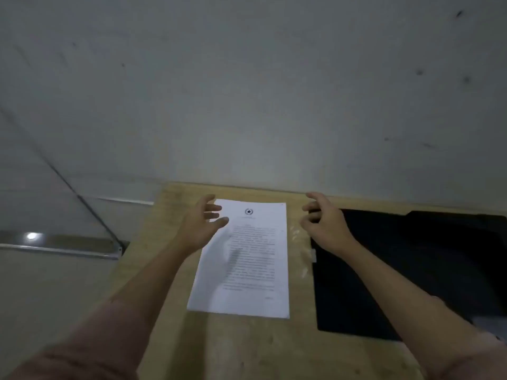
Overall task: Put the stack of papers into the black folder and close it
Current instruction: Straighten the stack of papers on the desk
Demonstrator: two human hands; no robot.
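A white stack of papers (252, 259) with printed text and a round emblem at its top lies flat on the wooden table (247, 349). To its right lies the black folder (406, 270), flat on the table, with a clear plastic flap at its left edge. My left hand (201, 224) hovers over the papers' upper left corner, fingers spread, holding nothing. My right hand (323, 218) hovers between the papers' upper right corner and the folder, fingers curled and apart, empty.
A grey wall (247, 91) rises directly behind the table's far edge. Left of the table there is a glass panel with a metal frame (82, 242). The table's left edge runs close to my left forearm.
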